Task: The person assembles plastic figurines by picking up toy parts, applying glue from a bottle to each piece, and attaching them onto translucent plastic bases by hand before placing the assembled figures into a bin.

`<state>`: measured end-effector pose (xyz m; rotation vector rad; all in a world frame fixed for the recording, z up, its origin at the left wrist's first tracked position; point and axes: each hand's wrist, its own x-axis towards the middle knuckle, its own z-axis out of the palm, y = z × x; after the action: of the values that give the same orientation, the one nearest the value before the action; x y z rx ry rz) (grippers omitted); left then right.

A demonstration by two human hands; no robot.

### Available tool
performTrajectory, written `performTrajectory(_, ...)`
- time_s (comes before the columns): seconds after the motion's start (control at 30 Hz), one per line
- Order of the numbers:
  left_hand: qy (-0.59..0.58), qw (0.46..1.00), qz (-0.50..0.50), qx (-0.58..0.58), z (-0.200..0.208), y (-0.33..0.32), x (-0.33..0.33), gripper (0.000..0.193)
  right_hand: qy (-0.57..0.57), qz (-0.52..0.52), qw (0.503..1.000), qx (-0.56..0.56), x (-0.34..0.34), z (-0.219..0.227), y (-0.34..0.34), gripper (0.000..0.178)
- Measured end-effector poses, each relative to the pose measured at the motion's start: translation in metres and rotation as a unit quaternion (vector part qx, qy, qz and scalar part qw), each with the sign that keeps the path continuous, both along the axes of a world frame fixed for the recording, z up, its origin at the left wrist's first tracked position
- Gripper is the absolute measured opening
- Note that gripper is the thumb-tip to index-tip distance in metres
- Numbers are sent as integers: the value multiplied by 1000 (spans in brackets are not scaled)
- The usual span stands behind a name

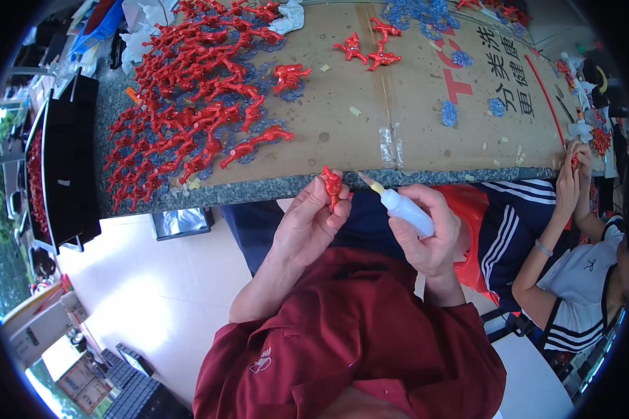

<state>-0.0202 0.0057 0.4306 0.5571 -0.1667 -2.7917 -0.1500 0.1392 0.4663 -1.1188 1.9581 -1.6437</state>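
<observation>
Red figurine [333, 187] is up by the near edge of the table [258, 190], around the middle, pinched between thumb and fingers of the left hand [313, 213]. Right hand [432, 230] is curled snugly around a white squeeze bottle [410, 215], its tip aimed at the figurine with a small gap between. Just past the hands, cardboard [433, 148] covers the tabletop. Big messy pile of red figures [196, 105] hogs the left end, bluish clear discs [271, 126] mixed in, spilling right down to the near edge. Three more red figures [382, 57] sit toward the far edge, loose discs to their right. Over by the near right corner, a co-worker's hands [572, 178] are pinching something small and red.
</observation>
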Motion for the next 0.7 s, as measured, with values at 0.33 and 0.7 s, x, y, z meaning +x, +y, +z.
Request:
performTrajectory(0.33,-12,1000,3,-28,-2,-1,2,26,96,4,994,-52,0,2,-7,35)
performTrajectory(0.7,-1,999,-1,-45,-2,-1,0,29,85,5,996,-20,0,8,-6,35)
